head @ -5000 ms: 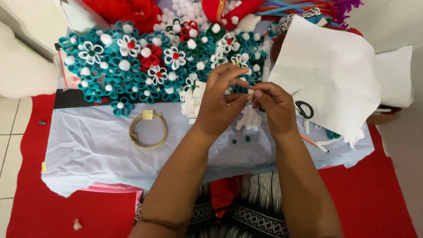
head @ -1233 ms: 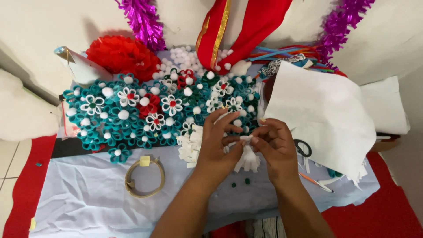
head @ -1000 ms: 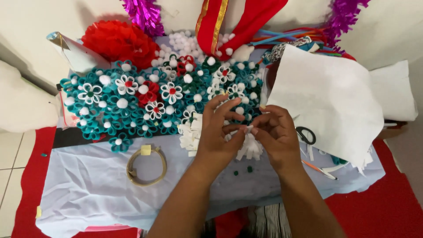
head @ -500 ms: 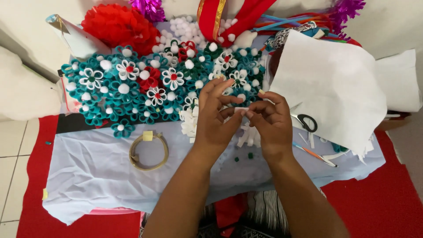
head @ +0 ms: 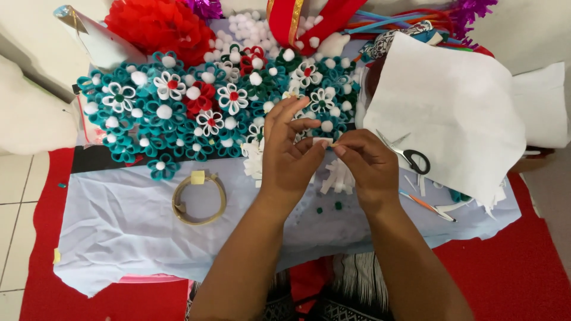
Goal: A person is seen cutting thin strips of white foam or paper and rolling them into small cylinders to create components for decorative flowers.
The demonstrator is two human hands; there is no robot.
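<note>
Both hands meet over the middle of the cloth-covered table [head: 119, 226]. My left hand [head: 289, 151] and my right hand [head: 367, 166] pinch a small white paper strip [head: 324, 141] between their fingertips. Just under the hands lies a pile of white paper flower pieces [head: 339, 177]. Behind them spreads a mass of teal, white and red rolled paper flowers [head: 196, 110] with white pompoms.
A roll of tape [head: 198, 198] lies left of the hands. Black-handled scissors [head: 410, 156] rest on a big white sheet [head: 446, 113] at the right. A red paper ball [head: 154, 24], white pompoms [head: 256, 27], ribbon and tinsel sit at the back. Red floor mat [head: 505, 261] surrounds.
The hands have stayed together on the small white piece, fingers shifting slightly; the view has drifted a little.
</note>
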